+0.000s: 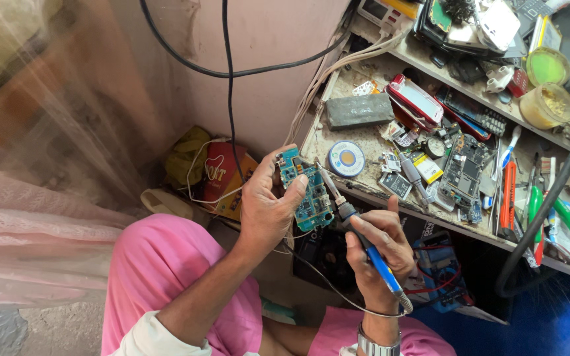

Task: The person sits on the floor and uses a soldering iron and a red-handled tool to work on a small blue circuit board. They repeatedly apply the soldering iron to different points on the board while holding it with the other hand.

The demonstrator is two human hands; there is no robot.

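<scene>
Centrally, the left hand pinches a teal circuit board between thumb and fingers, holding it upright in the air just off the front edge of the bench. The right hand is closed around the blue handle of a soldering iron, fingers wrapped in a pen-like grip; the iron's metal tip rests against the board's upper right edge. A thin cord runs from the handle's rear end, past the wristwatch, and loops under both hands. Both forearms rise from pink trousers at the lower edge of the view.

On the bench, near the front edge and just beyond the board, lies a round solder spool. Toward the back left corner sits a grey block. A red-and-white phone shell lies to its right, and a bare phone frame lies further right near the front edge. Green-handled tools and an orange-handled tool lie at the right end. An upper shelf carries a yellow tub and a green lid. Black cables hang across the pink wall.
</scene>
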